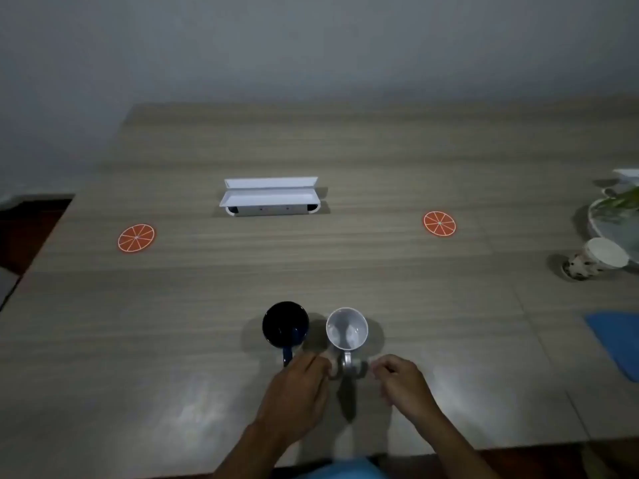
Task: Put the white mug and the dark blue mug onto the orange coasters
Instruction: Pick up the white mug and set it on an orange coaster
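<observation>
We see both mugs standing upright, side by side near the front edge of the wooden surface (345, 160), with their handles pointing back toward us. The dark blue mug (285, 324) stands just ahead of the left hand (297, 392) and slightly to its left; its handle reaches down to the knuckles, but we cannot tell whether skin touches it. The white mug (346, 328) is just ahead of the gap between our two hands. Its handle lies between the left hand's fingers (330, 366) and the right hand's fingers (380, 369). The left fingers are curled and appear to touch the white handle's left side, though blur keeps us from saying whether they are clamped on it. The right hand (403, 382) sits just right of that handle, its fingers bent inward and loosely gathered, seemingly holding nothing; a small gap shows between them and the handle.

Both orange coasters lie well apart from the hands and from the mugs. The left coaster (136, 238) is far ahead and well to the left of the left fingers; the right coaster (439, 223) is far ahead and somewhat to the right of the right fingers. Neither carries a mug. Between the coasters, farther ahead of the fingers, sits a white open box (269, 197). Far off to the right of the right fingers we see a blue cloth (619, 340) and a tipped white cup (605, 252).
</observation>
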A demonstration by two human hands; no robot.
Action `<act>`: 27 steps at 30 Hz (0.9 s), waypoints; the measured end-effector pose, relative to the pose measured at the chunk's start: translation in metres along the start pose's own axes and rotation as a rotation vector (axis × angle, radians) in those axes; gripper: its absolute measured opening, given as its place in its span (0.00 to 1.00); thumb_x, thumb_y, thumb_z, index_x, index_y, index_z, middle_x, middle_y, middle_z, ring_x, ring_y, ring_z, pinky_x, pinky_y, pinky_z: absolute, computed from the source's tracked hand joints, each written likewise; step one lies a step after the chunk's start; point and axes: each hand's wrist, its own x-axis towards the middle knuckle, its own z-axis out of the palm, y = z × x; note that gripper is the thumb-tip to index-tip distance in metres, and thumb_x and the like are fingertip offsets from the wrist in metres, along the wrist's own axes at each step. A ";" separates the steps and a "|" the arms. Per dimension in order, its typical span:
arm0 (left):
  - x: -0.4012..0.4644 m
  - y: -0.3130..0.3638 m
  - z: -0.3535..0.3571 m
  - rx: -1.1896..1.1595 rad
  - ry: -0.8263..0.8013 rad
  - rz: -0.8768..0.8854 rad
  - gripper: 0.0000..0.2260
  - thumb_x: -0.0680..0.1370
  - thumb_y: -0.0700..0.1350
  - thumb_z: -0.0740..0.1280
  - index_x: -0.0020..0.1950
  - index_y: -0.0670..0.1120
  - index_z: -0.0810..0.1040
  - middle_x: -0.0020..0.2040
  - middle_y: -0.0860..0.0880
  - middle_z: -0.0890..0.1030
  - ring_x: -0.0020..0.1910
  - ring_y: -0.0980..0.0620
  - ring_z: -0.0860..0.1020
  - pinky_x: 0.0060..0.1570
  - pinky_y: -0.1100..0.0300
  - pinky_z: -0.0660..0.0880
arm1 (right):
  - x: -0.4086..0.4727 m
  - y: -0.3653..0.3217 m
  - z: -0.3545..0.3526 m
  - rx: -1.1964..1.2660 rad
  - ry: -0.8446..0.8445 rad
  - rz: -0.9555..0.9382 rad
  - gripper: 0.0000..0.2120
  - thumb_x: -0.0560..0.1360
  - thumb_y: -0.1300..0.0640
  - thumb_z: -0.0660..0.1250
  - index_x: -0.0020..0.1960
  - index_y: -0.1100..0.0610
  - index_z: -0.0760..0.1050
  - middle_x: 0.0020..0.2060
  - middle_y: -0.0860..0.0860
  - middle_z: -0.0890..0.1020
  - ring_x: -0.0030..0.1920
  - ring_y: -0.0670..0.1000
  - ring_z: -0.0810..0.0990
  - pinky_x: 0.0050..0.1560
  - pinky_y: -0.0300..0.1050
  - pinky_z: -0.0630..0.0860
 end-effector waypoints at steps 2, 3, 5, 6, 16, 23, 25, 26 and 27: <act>-0.001 -0.003 0.008 0.006 -0.059 -0.013 0.10 0.78 0.42 0.62 0.58 0.46 0.78 0.54 0.46 0.79 0.51 0.44 0.79 0.46 0.49 0.78 | 0.000 0.001 0.004 0.097 -0.014 0.018 0.08 0.79 0.59 0.68 0.44 0.58 0.84 0.34 0.49 0.84 0.32 0.49 0.79 0.32 0.42 0.74; -0.002 -0.006 0.013 0.018 -0.100 -0.023 0.12 0.79 0.43 0.60 0.60 0.46 0.77 0.57 0.45 0.78 0.53 0.44 0.78 0.49 0.50 0.77 | 0.000 0.002 0.007 0.131 -0.025 0.020 0.08 0.79 0.59 0.68 0.45 0.58 0.84 0.34 0.47 0.84 0.32 0.49 0.79 0.32 0.42 0.74; -0.002 -0.007 0.017 0.004 -0.167 -0.056 0.16 0.79 0.43 0.58 0.65 0.45 0.74 0.62 0.45 0.76 0.58 0.44 0.76 0.55 0.54 0.74 | -0.002 0.001 0.013 0.203 -0.031 0.024 0.07 0.80 0.58 0.68 0.47 0.57 0.84 0.35 0.46 0.85 0.31 0.48 0.80 0.32 0.43 0.74; -0.002 -0.008 0.021 0.005 -0.184 -0.060 0.18 0.78 0.42 0.58 0.67 0.43 0.73 0.64 0.44 0.75 0.61 0.44 0.76 0.58 0.56 0.72 | -0.002 0.001 0.016 0.234 -0.030 0.030 0.07 0.80 0.58 0.68 0.48 0.57 0.84 0.36 0.47 0.85 0.31 0.48 0.80 0.32 0.43 0.75; 0.003 -0.026 0.055 0.248 -0.330 -0.055 0.32 0.77 0.52 0.56 0.79 0.41 0.58 0.78 0.42 0.62 0.78 0.41 0.61 0.76 0.51 0.56 | 0.008 -0.006 0.032 0.391 -0.133 0.052 0.09 0.81 0.59 0.66 0.45 0.60 0.84 0.38 0.55 0.85 0.37 0.52 0.82 0.35 0.42 0.78; 0.006 -0.017 0.062 0.246 -0.230 -0.044 0.30 0.69 0.51 0.65 0.69 0.40 0.73 0.67 0.41 0.76 0.67 0.38 0.75 0.67 0.45 0.73 | 0.008 0.006 0.011 0.405 -0.097 0.012 0.10 0.83 0.60 0.64 0.43 0.62 0.78 0.37 0.54 0.82 0.31 0.50 0.79 0.30 0.40 0.78; 0.014 -0.012 0.067 0.213 -0.211 -0.024 0.30 0.69 0.50 0.64 0.71 0.40 0.71 0.69 0.41 0.73 0.70 0.38 0.71 0.70 0.43 0.69 | 0.009 0.010 0.002 0.430 -0.060 0.007 0.10 0.83 0.61 0.63 0.44 0.62 0.77 0.37 0.55 0.81 0.32 0.53 0.81 0.30 0.41 0.79; 0.018 -0.010 0.070 0.219 -0.225 -0.029 0.31 0.71 0.50 0.62 0.73 0.40 0.69 0.72 0.41 0.71 0.74 0.38 0.68 0.73 0.41 0.65 | 0.009 0.012 -0.003 0.427 -0.041 0.003 0.11 0.83 0.61 0.63 0.43 0.62 0.77 0.36 0.55 0.81 0.31 0.53 0.81 0.30 0.42 0.79; 0.022 -0.007 0.074 0.241 -0.251 -0.044 0.32 0.72 0.51 0.60 0.75 0.41 0.66 0.75 0.41 0.68 0.77 0.38 0.63 0.75 0.39 0.60 | 0.009 0.015 -0.007 0.425 -0.020 0.000 0.11 0.83 0.62 0.62 0.43 0.61 0.77 0.35 0.55 0.80 0.31 0.53 0.80 0.30 0.42 0.79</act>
